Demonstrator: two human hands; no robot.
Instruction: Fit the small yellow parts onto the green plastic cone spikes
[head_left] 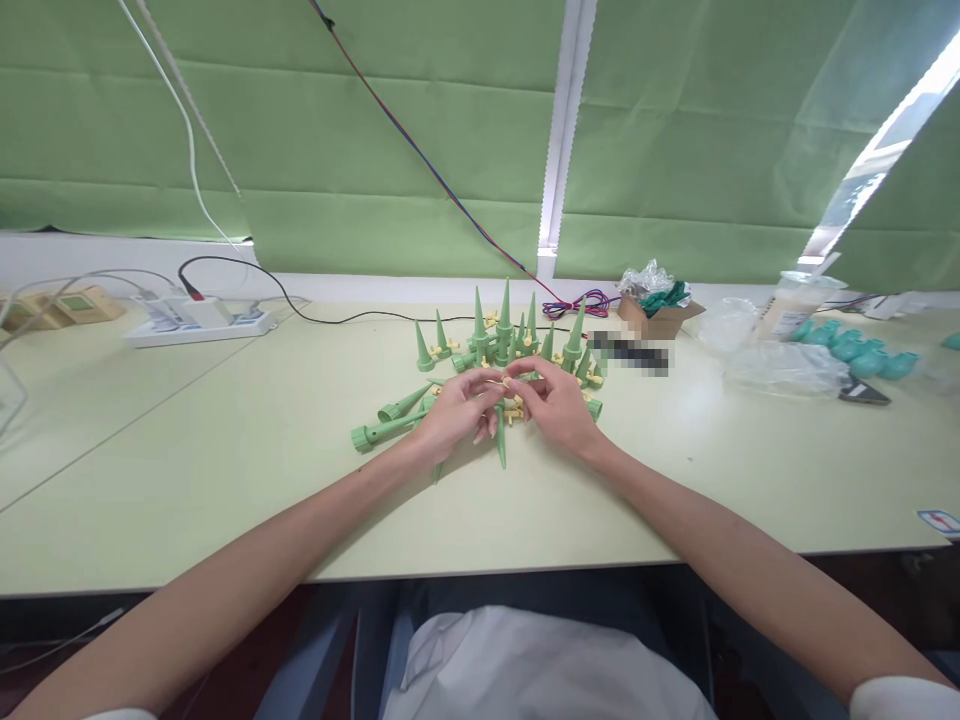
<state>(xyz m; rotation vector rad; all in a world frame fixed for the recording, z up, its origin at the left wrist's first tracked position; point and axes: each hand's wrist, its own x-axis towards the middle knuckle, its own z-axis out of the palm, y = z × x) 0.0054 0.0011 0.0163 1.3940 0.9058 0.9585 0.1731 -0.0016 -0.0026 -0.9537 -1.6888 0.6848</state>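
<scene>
My left hand [454, 415] and right hand [555, 405] meet fingertip to fingertip, both pinching one small yellow piece [501, 383], right at the near side of the pile of green spikes [502, 345]; one spike [500, 445] points toward me beneath my fingers. I judge the tiny piece could slip from so light a grip and vanish among the spikes. Left of the pile the surface [225, 450] lies open; right of it sit a box [660, 318] and bags [784, 368].

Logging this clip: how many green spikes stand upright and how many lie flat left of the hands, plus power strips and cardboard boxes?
Upright spikes: about 9, since some overlap
Flat spikes left of the hands: 2
Power strip: 1
Box: 1
Total: about 13
</scene>
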